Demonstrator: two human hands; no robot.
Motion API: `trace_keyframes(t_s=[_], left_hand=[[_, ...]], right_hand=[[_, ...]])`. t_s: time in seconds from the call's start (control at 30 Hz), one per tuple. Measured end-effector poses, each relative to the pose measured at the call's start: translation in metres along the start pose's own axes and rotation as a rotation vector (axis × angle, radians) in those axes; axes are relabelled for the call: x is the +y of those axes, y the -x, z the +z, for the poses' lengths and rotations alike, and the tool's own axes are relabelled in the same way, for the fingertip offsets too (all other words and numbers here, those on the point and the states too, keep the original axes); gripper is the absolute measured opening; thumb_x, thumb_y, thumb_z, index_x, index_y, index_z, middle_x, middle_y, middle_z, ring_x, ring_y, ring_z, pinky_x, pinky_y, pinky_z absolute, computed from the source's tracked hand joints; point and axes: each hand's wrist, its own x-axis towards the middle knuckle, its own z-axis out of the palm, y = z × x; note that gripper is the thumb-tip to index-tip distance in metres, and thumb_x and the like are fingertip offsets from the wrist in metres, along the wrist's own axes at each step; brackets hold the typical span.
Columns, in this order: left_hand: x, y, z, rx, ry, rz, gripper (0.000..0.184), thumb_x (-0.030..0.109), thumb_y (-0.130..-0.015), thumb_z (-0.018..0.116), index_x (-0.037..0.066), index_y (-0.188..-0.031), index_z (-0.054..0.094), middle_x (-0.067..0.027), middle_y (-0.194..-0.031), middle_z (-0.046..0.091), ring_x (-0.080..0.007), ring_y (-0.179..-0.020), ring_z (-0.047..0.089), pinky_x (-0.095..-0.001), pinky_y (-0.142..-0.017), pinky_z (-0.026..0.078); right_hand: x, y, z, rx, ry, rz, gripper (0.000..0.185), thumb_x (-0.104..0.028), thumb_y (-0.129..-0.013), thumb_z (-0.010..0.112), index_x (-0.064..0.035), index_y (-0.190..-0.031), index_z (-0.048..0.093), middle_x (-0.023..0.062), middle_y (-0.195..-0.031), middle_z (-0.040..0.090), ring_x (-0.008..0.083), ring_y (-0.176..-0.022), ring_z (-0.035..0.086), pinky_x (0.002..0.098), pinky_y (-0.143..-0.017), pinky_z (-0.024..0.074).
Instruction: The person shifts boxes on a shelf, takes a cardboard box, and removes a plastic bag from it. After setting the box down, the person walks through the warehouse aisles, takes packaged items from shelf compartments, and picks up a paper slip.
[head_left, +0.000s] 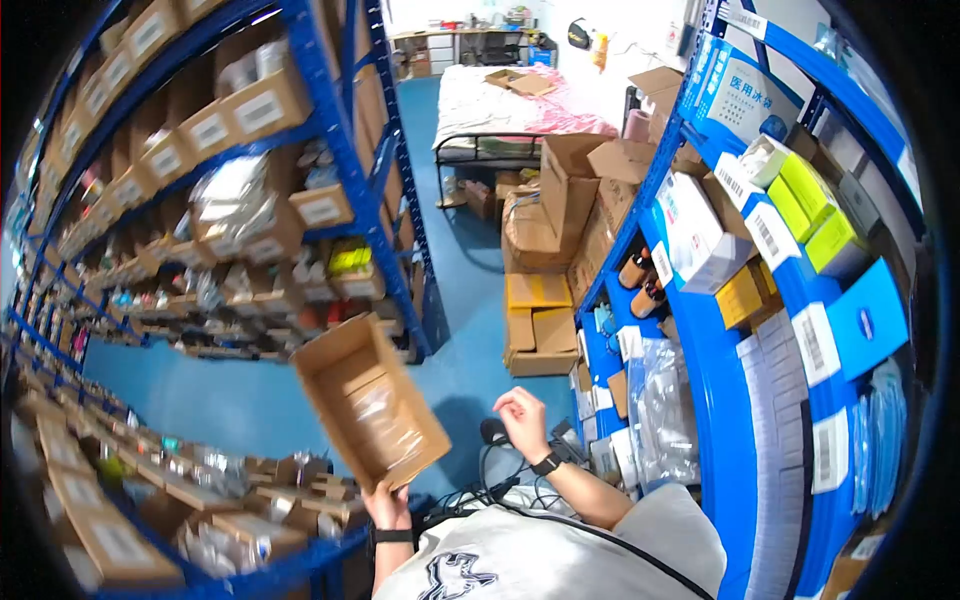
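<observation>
My left hand [388, 507] grips the near end of an open cardboard box [325, 375], with fingers at its edge. The box is tilted and held out in front of me, and a clear plastic bag [385, 425] lies inside it. What the bag contains, if anything, is too blurred to tell. My right hand [522, 422] is raised in the air to the right of the box, apart from it. Its fingers are curled in, and nothing shows between them. Both wrists wear a dark band.
Blue shelving [335, 130] with labelled cardboard bins stands on the left. On the right, a blue rack [722, 400] holds boxes and plastic bags. Stacked cartons [540, 340] sit on the floor ahead, before a bed [480, 105]. Cables [487, 470] hang near my waist.
</observation>
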Motion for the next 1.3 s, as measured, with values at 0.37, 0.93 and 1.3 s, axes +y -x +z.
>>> trace_keyframes(t_s=[0.37,0.93,1.3], left_hand=[[0.014,-0.142,0.078,0.005,-0.659,0.038,0.021,-0.004,-0.072,0.051,0.007,-0.057,0.041,-0.0053,-0.053,0.040,-0.0177,-0.051,0.042,-0.0358,-0.057,0.046],[-0.033,-0.278,0.258,-0.891,-0.479,-0.739,0.050,-0.007,-0.073,0.040,0.005,-0.121,0.045,-0.0148,-0.109,0.054,-0.0303,-0.081,0.057,-0.0358,-0.049,0.049],[-0.077,-0.245,0.335,-0.774,-0.670,-0.995,0.018,-0.001,-0.074,0.046,0.000,-0.092,0.047,-0.0119,-0.086,0.050,-0.0277,-0.079,0.050,-0.0436,-0.075,0.053]], right_hand=[[0.014,-0.216,0.017,-0.001,0.094,0.018,0.007,-0.005,-0.083,0.055,-0.0054,-0.078,0.060,0.0043,-0.056,0.052,0.0081,-0.048,0.047,0.0264,-0.045,0.0353],[-0.020,-0.059,-0.061,1.019,0.415,0.256,0.007,-0.001,-0.081,0.056,-0.0043,-0.081,0.062,0.0027,-0.055,0.050,0.0091,-0.048,0.045,0.0244,-0.045,0.0346],[-0.176,-0.037,-0.215,1.354,1.382,-0.175,0.039,-0.005,-0.074,0.067,-0.0053,-0.112,0.056,0.0192,-0.124,0.050,0.0385,-0.113,0.048,0.0465,-0.095,0.0368]])
